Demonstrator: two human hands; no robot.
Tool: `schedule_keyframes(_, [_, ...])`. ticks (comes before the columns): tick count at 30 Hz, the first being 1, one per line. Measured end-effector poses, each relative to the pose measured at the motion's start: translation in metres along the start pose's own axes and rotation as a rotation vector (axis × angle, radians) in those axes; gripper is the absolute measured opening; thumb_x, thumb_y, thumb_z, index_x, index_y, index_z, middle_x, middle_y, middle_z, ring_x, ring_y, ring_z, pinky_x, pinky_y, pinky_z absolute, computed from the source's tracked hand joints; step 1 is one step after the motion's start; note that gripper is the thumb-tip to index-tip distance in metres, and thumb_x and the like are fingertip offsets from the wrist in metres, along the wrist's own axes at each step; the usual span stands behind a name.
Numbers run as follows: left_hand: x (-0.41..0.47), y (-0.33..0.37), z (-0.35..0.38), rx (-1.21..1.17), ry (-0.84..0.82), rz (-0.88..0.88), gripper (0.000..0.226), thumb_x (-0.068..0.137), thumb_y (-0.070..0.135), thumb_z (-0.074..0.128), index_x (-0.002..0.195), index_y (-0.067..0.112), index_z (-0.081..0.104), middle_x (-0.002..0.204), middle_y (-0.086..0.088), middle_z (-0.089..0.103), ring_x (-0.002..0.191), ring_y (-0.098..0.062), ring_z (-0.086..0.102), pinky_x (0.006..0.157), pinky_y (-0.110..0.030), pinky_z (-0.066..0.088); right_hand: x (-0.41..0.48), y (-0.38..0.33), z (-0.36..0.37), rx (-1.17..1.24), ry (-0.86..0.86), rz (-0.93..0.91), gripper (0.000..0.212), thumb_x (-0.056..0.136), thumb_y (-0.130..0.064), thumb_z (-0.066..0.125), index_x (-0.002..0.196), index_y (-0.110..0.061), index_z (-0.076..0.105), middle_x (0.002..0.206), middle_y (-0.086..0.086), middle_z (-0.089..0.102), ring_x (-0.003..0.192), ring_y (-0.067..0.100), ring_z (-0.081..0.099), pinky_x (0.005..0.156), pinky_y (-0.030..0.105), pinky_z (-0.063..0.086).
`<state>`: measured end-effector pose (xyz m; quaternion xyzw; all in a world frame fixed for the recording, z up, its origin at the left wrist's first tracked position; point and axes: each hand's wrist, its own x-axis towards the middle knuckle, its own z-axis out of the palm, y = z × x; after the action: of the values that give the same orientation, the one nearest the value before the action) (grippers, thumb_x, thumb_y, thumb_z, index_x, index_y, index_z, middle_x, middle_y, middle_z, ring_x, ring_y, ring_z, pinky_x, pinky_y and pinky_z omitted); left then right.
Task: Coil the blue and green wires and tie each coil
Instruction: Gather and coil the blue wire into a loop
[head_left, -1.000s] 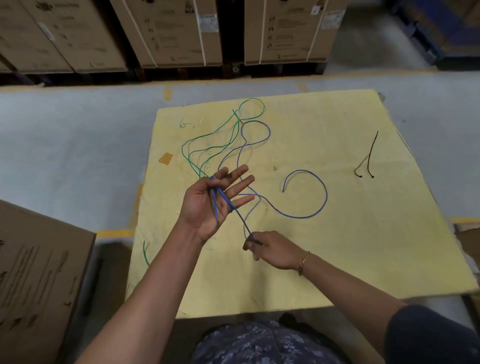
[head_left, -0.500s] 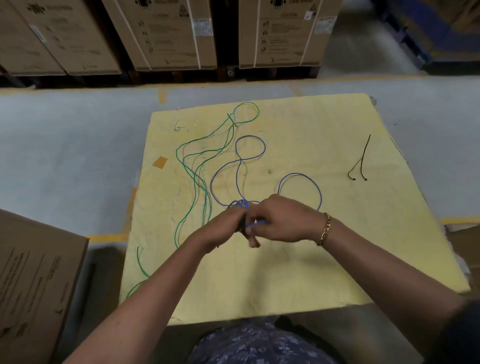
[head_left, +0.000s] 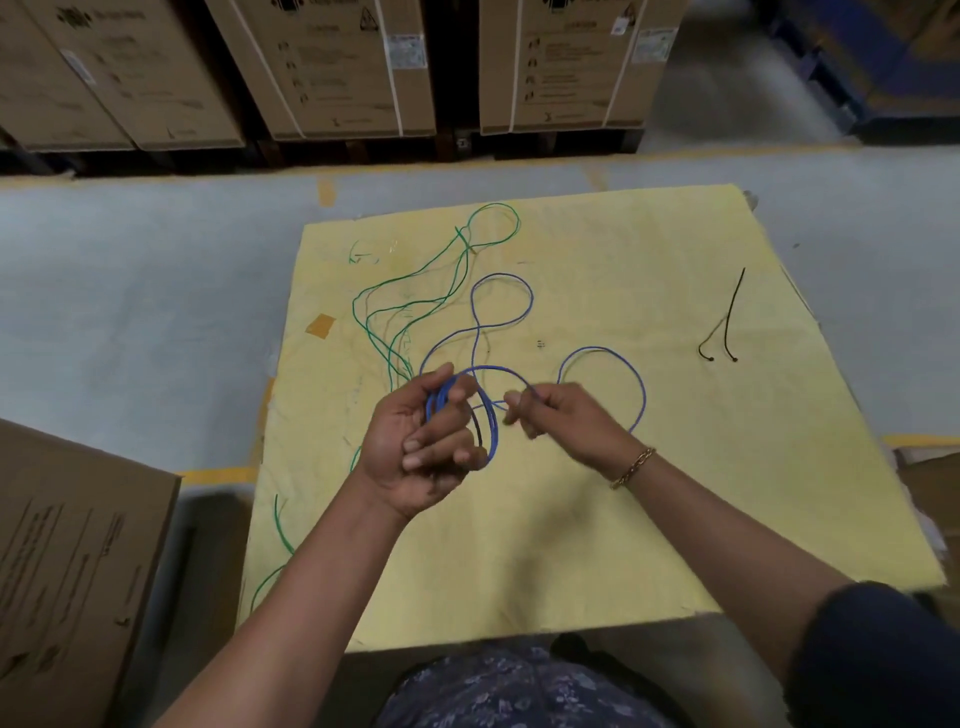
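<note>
The blue wire (head_left: 530, 306) lies in loose loops on the yellow table top (head_left: 597, 519). My left hand (head_left: 415, 447) is closed on a small coil of that blue wire, a few turns hanging beside its fingers. My right hand (head_left: 561, 415) pinches the blue wire's running strand just right of the coil. The green wire (head_left: 457, 254) sprawls untouched at the table's far left, with one end trailing off the left edge. Two black ties (head_left: 727, 322) lie together at the right of the table.
A cardboard box (head_left: 67, 571) stands close at the left, below table level. Stacked cartons on pallets (head_left: 332, 67) line the far side of the grey floor. A small brown tape patch (head_left: 319, 326) sits near the table's left edge.
My left hand went from open-fingered with wire across it to closed on a coil. My right hand brought a turn of wire up to it, then drew away to the right.
</note>
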<state>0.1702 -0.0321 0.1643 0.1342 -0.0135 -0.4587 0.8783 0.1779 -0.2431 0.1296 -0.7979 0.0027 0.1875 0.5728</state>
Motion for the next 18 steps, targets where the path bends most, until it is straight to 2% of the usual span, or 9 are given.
schedule_keyframes(2, [0.001,0.005,0.003,0.0,0.043,0.089,0.031,0.104,0.026,0.037,0.096,0.006,0.06,0.042,0.003,0.031,0.032,-0.01,0.026,0.067,-0.03,0.055,-0.006,0.022,0.019,-0.084,-0.097,0.023,0.032,0.098,-0.039,0.06,0.078,-0.019,0.073,0.071,-0.008,0.068,0.072,0.006,0.06,0.08,0.031,0.045])
schedule_keyframes(4, [0.005,0.007,0.006,0.004,0.136,0.169,0.03,0.1,0.021,0.039,0.099,0.006,0.065,0.045,0.003,0.039,0.035,-0.009,0.034,0.072,-0.033,0.061,-0.013,0.037,0.037,-0.17,-0.196,0.016,0.023,0.099,-0.036,0.057,0.085,-0.021,0.069,0.091,-0.011,0.073,0.092,0.004,0.064,0.092,0.03,0.046])
schedule_keyframes(6, [0.011,0.004,0.01,0.03,0.294,0.273,0.032,0.095,0.018,0.041,0.099,0.005,0.07,0.053,0.002,0.046,0.042,-0.011,0.05,0.065,-0.036,0.062,-0.018,0.047,0.054,-0.359,-0.243,-0.042,0.016,0.099,-0.035,0.054,0.101,-0.023,0.064,0.107,-0.01,0.071,0.105,0.011,0.062,0.1,0.035,0.045])
schedule_keyframes(8, [0.017,0.002,0.013,0.108,0.409,0.35,0.034,0.093,0.016,0.04,0.102,0.003,0.07,0.064,-0.003,0.058,0.061,-0.021,0.068,0.06,-0.036,0.061,-0.02,0.052,0.065,-0.594,-0.25,-0.122,0.022,0.099,-0.032,0.05,0.116,-0.023,0.061,0.115,-0.01,0.069,0.111,0.016,0.06,0.103,0.039,0.042])
schedule_keyframes(9, [0.019,0.002,0.013,0.172,0.443,0.366,0.034,0.095,0.015,0.038,0.104,0.003,0.068,0.072,-0.006,0.066,0.076,-0.027,0.074,0.063,-0.038,0.061,-0.02,0.052,0.066,-0.663,-0.244,-0.146,0.026,0.099,-0.031,0.048,0.122,-0.024,0.059,0.116,-0.011,0.068,0.112,0.018,0.059,0.104,0.039,0.04])
schedule_keyframes(11, [0.021,0.002,0.007,0.347,0.494,0.383,0.035,0.098,0.012,0.031,0.109,0.005,0.063,0.091,-0.013,0.076,0.104,-0.035,0.072,0.078,-0.046,0.061,-0.018,0.05,0.061,-0.762,-0.225,-0.167,0.031,0.1,-0.03,0.045,0.127,-0.027,0.058,0.121,-0.01,0.067,0.117,0.019,0.056,0.105,0.039,0.038])
schedule_keyframes(13, [0.023,0.005,-0.004,0.592,0.598,0.375,0.036,0.099,0.009,0.029,0.114,0.007,0.062,0.111,-0.015,0.076,0.12,-0.033,0.065,0.098,-0.051,0.053,-0.017,0.045,0.052,-0.854,-0.22,-0.202,0.032,0.101,-0.031,0.043,0.128,-0.028,0.06,0.117,-0.004,0.069,0.115,0.021,0.054,0.103,0.037,0.035])
schedule_keyframes(15, [0.023,0.005,-0.013,0.884,0.717,0.319,0.033,0.097,0.014,0.038,0.113,0.015,0.067,0.121,-0.005,0.074,0.124,-0.02,0.063,0.108,-0.045,0.045,-0.022,0.033,0.048,-0.85,-0.25,-0.239,0.032,0.103,-0.032,0.04,0.124,-0.026,0.063,0.105,-0.001,0.071,0.105,0.024,0.056,0.094,0.034,0.038])
schedule_keyframes(18, [0.02,-0.001,-0.015,1.327,0.707,0.085,0.038,0.082,0.041,0.051,0.106,0.027,0.077,0.129,0.017,0.064,0.121,0.001,0.058,0.105,-0.03,0.04,-0.027,0.007,0.041,-0.748,-0.302,-0.225,0.029,0.101,-0.034,0.042,0.117,-0.026,0.064,0.1,-0.001,0.071,0.093,0.023,0.063,0.079,0.036,0.049])
